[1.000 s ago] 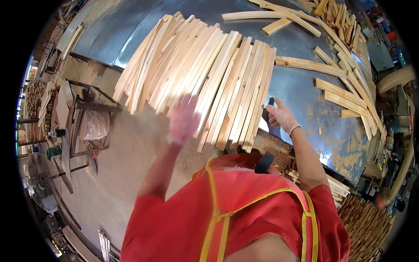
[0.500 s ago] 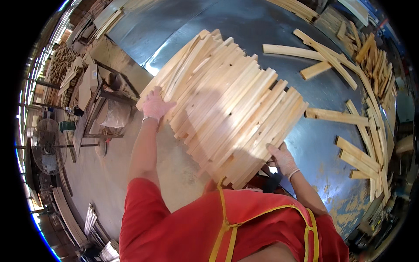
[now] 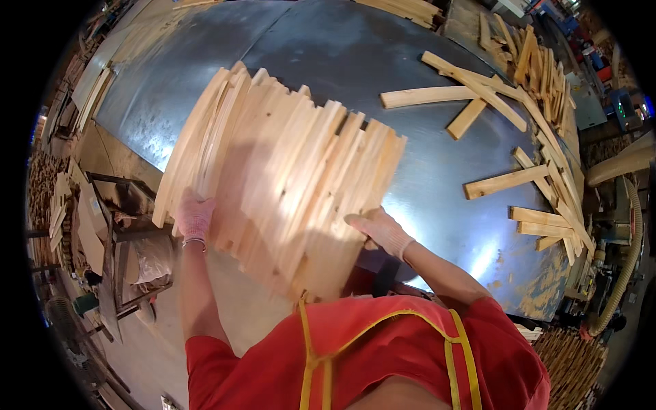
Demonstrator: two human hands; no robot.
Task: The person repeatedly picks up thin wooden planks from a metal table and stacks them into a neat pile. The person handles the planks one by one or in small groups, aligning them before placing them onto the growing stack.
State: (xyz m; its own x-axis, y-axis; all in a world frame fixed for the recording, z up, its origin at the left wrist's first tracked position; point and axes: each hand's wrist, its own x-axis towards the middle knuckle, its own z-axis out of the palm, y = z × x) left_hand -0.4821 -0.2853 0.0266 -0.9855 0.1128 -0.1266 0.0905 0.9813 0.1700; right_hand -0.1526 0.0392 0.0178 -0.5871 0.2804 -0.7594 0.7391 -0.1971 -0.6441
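Observation:
A wide bundle of pale wooden strips (image 3: pixel 280 171), lying side by side with uneven ends, spans the space between my two hands. My left hand (image 3: pixel 195 215), in a light glove, presses on its left side near the close end. Against the right side, my gloved right hand (image 3: pixel 383 232) grips the outermost strips, thumb on top and fingers below, partly hidden. The bundle's far end overlaps the dark metal tabletop (image 3: pixel 342 48), while its near end reaches over the table edge toward my red apron. Some strips on the left are skewed and lie over others.
Loose wooden boards (image 3: pixel 506 181) are scattered along the table's right side. Behind them is a heap of wood pieces (image 3: pixel 540 68). At left, a metal-framed stand (image 3: pixel 123 236) holds a plastic bag. A ribbed hose (image 3: pixel 632 253) hangs at far right, above stacked strips (image 3: pixel 570 362).
My view has turned rightward. The bundle and both hands have shifted left in the picture, and the strips now stand more upright. Both hands keep their hold.

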